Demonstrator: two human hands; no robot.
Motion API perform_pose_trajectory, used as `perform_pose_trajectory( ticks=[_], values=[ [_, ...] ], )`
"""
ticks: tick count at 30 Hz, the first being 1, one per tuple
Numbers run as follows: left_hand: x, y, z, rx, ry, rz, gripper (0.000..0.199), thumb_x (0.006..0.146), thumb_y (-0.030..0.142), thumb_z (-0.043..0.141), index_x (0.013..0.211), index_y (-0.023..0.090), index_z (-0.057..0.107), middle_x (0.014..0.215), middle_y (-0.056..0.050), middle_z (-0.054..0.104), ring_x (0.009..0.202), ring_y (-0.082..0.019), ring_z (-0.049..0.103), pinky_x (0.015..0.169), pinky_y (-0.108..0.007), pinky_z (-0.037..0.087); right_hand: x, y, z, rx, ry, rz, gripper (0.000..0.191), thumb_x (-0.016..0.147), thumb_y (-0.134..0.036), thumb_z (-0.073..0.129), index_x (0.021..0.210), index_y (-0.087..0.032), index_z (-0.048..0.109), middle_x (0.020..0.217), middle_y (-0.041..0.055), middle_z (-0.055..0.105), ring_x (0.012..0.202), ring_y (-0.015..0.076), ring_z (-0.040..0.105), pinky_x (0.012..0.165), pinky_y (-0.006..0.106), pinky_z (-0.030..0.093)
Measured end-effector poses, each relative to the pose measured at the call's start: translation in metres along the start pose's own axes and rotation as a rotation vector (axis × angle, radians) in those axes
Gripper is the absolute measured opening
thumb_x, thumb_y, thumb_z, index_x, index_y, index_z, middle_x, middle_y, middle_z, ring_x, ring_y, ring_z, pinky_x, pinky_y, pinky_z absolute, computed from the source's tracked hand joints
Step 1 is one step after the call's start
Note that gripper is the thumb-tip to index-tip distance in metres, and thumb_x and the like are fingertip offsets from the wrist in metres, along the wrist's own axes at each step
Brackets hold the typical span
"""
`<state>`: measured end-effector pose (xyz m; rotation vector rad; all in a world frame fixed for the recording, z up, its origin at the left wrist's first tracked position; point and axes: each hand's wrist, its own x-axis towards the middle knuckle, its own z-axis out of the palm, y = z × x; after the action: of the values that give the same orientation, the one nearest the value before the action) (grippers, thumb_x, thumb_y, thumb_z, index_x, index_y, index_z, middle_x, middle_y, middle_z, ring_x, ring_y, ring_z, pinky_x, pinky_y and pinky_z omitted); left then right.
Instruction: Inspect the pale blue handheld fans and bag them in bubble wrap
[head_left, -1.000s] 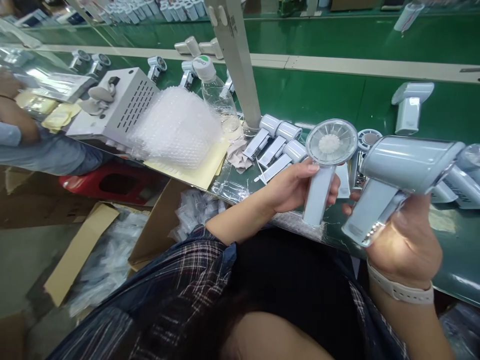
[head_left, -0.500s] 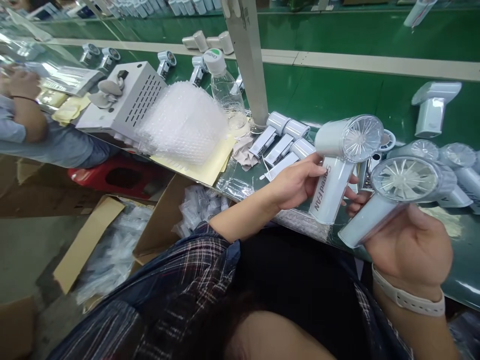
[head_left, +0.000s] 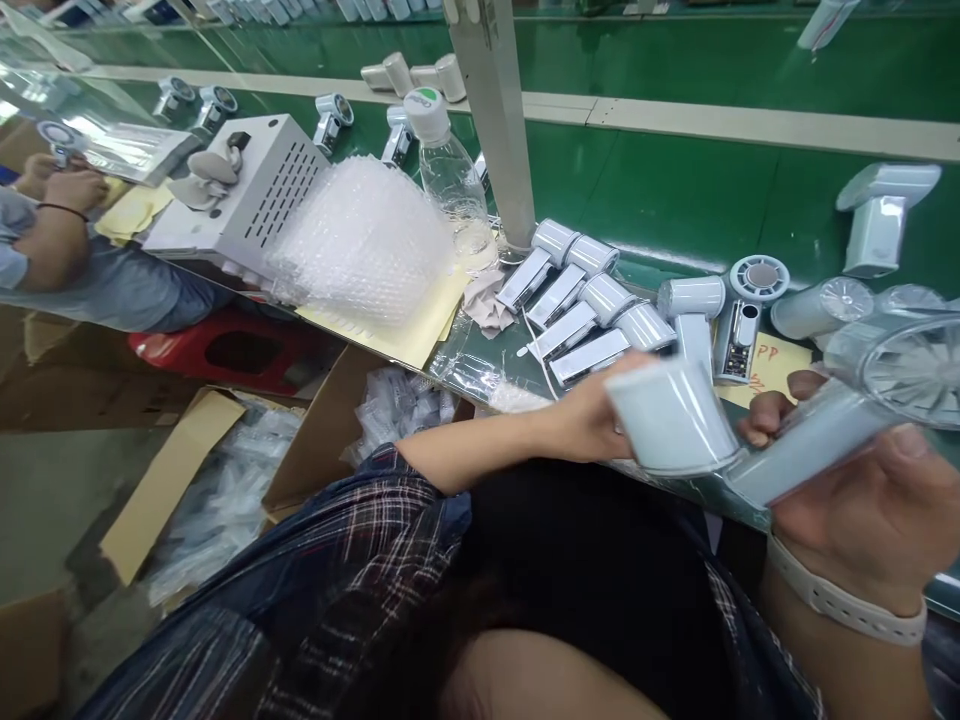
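Note:
My left hand point(head_left: 589, 412) is closed on a pale blue handheld fan point(head_left: 675, 415), now turned so that its round head faces me; its handle is hidden. At the right, my right hand point(head_left: 862, 500) grips a second handheld fan point(head_left: 817, 440) by the handle, its clear-covered grille pointing up and right. Just beyond my left hand lie several fan bodies point(head_left: 589, 355) with open handles. An upright fan point(head_left: 742, 340) with bare circuitry in its handle stands behind the two held fans.
Bubble wrap point(head_left: 367, 245), a clear bottle point(head_left: 450, 180) and a metal post point(head_left: 495, 120) stand left of the fans. Further left are a vented white box point(head_left: 247, 195) and a co-worker's hands point(head_left: 71, 185). Below the bench edge sits a carton point(head_left: 322, 430) with bagged parts. More fans point(head_left: 825, 305) lie at right.
The left-hand fan has turned from showing its lettered handle to showing its head, and dropped lower. My right hand with its fan has shifted right. The co-worker's hands now hold a fan.

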<state>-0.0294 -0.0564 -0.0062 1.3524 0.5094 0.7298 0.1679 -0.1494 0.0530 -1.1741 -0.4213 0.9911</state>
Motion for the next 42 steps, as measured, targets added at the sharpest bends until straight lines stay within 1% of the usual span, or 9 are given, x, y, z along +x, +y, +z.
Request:
perform_pose_trajectory(
  ticks=[3, 6, 9, 13, 16, 24, 29, 36, 42],
  values=[
    [-0.005, -0.023, 0.003, 0.051, 0.067, -0.053, 0.058, 0.051, 0.044, 0.105, 0.094, 0.022, 0.073, 0.097, -0.005, 0.071, 0.103, -0.028, 0.069, 0.108, -0.048, 0.057, 0.002, 0.001, -0.004, -0.008, 0.003, -0.042, 0.052, 0.053, -0.047, 0.099, 0.091, -0.023, 0.072, 0.093, 0.0016, 0.056, 0.069, 0.0186, 0.058, 0.052, 0.036, 0.048],
    [0.002, -0.024, 0.006, 0.020, 0.131, -0.042, 0.059, 0.054, 0.044, 0.105, 0.098, 0.021, 0.072, 0.101, -0.006, 0.072, 0.110, -0.029, 0.068, 0.111, -0.047, 0.054, 0.004, 0.004, -0.006, -0.008, -0.034, -0.076, 0.048, 0.053, -0.037, 0.097, 0.091, -0.023, 0.071, 0.092, 0.0007, 0.057, 0.065, 0.0167, 0.057, 0.049, 0.033, 0.048],
    [0.016, -0.001, 0.012, -0.098, 0.152, -0.082, 0.064, 0.058, 0.051, 0.105, 0.100, 0.019, 0.069, 0.102, -0.006, 0.071, 0.108, -0.027, 0.068, 0.105, -0.044, 0.056, 0.003, 0.008, -0.005, -0.025, -0.060, -0.056, 0.052, 0.054, -0.033, 0.100, 0.096, -0.023, 0.072, 0.092, -0.0004, 0.058, 0.063, 0.0145, 0.056, 0.047, 0.030, 0.048],
    [0.032, 0.042, 0.025, -0.335, 0.084, -0.007, 0.070, 0.070, 0.080, 0.091, 0.101, 0.021, 0.068, 0.103, -0.006, 0.070, 0.103, -0.023, 0.070, 0.095, -0.039, 0.058, -0.010, 0.015, 0.002, -0.003, -0.120, -0.045, 0.051, 0.056, -0.038, 0.104, 0.092, -0.023, 0.071, 0.091, -0.0015, 0.057, 0.062, 0.0124, 0.056, 0.045, 0.028, 0.050],
    [0.035, 0.058, 0.035, -0.428, 0.099, -0.071, 0.071, 0.075, 0.084, 0.085, 0.103, 0.022, 0.066, 0.099, -0.005, 0.069, 0.101, -0.023, 0.070, 0.089, -0.037, 0.059, -0.022, 0.018, 0.013, -0.027, -0.130, -0.041, 0.051, 0.059, -0.045, 0.103, 0.094, -0.024, 0.072, 0.089, -0.0009, 0.061, 0.058, 0.0137, 0.058, 0.041, 0.028, 0.051],
    [0.035, 0.038, 0.037, -0.411, 0.096, -0.095, 0.077, 0.074, 0.085, 0.085, 0.112, 0.022, 0.064, 0.101, -0.006, 0.072, 0.088, -0.021, 0.072, 0.072, -0.032, 0.059, -0.022, 0.024, 0.025, -0.182, 0.061, 0.076, 0.056, 0.045, -0.032, 0.103, 0.091, -0.023, 0.073, 0.084, -0.0018, 0.073, 0.054, 0.0175, 0.066, 0.044, 0.032, 0.061],
    [0.031, 0.039, 0.034, -0.367, 0.020, -0.157, 0.084, 0.070, 0.089, 0.085, 0.114, 0.022, 0.060, 0.092, -0.001, 0.070, 0.065, -0.014, 0.063, 0.060, -0.030, 0.053, -0.017, 0.026, 0.021, -0.200, -0.001, 0.184, 0.067, 0.043, -0.035, 0.103, 0.101, -0.023, 0.073, 0.072, -0.0007, 0.069, 0.064, 0.0282, 0.074, 0.051, 0.040, 0.067],
    [0.032, 0.037, 0.037, -0.396, 0.028, -0.138, 0.081, 0.073, 0.088, 0.083, 0.114, 0.022, 0.058, 0.094, -0.001, 0.070, 0.067, -0.015, 0.064, 0.065, -0.032, 0.055, -0.016, 0.026, 0.020, -0.197, -0.036, 0.225, 0.071, 0.041, -0.030, 0.100, 0.106, -0.025, 0.073, 0.067, -0.0021, 0.069, 0.048, 0.0272, 0.068, 0.046, 0.042, 0.063],
    [0.034, 0.037, 0.019, -0.513, 0.014, -0.159, 0.070, 0.074, 0.066, 0.093, 0.116, 0.023, 0.055, 0.097, -0.001, 0.073, 0.088, -0.021, 0.075, 0.084, -0.037, 0.061, 0.000, 0.020, 0.003, -0.116, -0.211, 0.165, 0.046, 0.057, -0.044, 0.100, 0.084, -0.021, 0.071, 0.077, -0.0011, 0.062, 0.049, 0.0144, 0.057, 0.038, 0.029, 0.050]
  ],
)
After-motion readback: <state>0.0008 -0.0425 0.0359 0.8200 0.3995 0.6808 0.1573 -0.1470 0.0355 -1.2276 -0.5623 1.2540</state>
